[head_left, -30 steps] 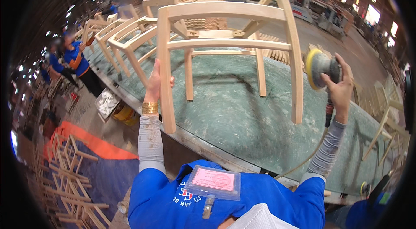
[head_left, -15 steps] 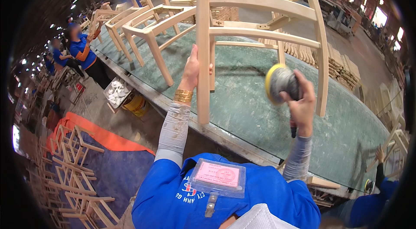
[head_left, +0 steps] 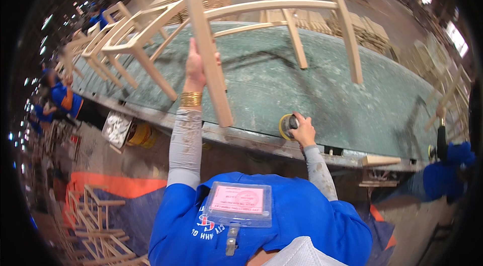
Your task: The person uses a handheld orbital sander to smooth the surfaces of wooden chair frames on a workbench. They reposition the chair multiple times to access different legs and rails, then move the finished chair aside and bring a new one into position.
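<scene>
A pale wooden chair frame (head_left: 217, 92) stands tilted over the green-topped table (head_left: 347, 110), its near leg slanting toward the front edge. My left hand (head_left: 195, 68) is closed around that leg, the thumb pointing up along it. In my right hand (head_left: 305, 131) is a round sander (head_left: 288, 127) with a yellow pad rim, held edge-on by the table's near edge, to the right of the leg and apart from it. Whether the pad touches the tabletop, I cannot tell.
More chair frames (head_left: 153, 72) line the table's left end. A wood block (head_left: 381, 160) lies on the near edge at right. Beyond the table are stacked wooden parts (head_left: 359, 34). A co-worker (head_left: 443, 178) works at far right. Chair frames (head_left: 103, 220) are piled on the floor.
My right hand has brought the sander down and nearer to me, away from the chair's side. The chair frame now leans more, with my left hand still on its leg. The view has shifted.
</scene>
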`<state>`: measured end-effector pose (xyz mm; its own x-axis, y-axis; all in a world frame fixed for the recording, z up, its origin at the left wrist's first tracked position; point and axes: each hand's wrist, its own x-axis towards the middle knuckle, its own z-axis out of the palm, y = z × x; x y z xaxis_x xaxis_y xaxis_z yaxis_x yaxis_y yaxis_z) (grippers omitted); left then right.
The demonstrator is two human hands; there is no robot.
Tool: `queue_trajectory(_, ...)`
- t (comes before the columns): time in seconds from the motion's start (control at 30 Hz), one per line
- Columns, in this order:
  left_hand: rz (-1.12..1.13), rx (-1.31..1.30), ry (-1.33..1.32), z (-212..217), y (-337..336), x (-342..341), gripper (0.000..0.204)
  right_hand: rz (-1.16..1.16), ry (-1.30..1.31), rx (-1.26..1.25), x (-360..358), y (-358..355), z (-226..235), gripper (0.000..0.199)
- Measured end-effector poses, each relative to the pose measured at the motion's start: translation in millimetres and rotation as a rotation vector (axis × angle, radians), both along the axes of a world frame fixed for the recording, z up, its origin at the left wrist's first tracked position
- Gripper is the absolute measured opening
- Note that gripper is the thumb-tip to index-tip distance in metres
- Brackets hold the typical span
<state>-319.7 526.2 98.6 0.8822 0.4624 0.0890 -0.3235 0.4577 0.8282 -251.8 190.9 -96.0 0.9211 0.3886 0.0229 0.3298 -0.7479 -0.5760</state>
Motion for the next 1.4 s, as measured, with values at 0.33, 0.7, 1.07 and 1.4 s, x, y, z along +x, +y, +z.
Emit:
queue_trajectory(0.33,0.035,0.063,-0.048,1.5,9.9,7.3,0.053,-0.093,-0.04,-0.01,21.7,3.8,-41.2,0.065)
queue_trajectory(0.7,0.071,0.108,-0.028,12.1,1.9,11.6,0.046,-0.082,-0.017,-0.029,64.7,4.6,-51.2,0.067)
queue_trajectory(1.07,0.151,0.143,0.065,21.5,-6.1,13.0,0.046,-0.03,-0.114,0.032,71.8,-2.9,-69.0,0.051)
queue_trajectory(1.4,0.003,-0.056,0.08,22.6,2.2,20.2,0.052,0.049,0.008,0.025,78.1,-12.7,-61.3,0.062)
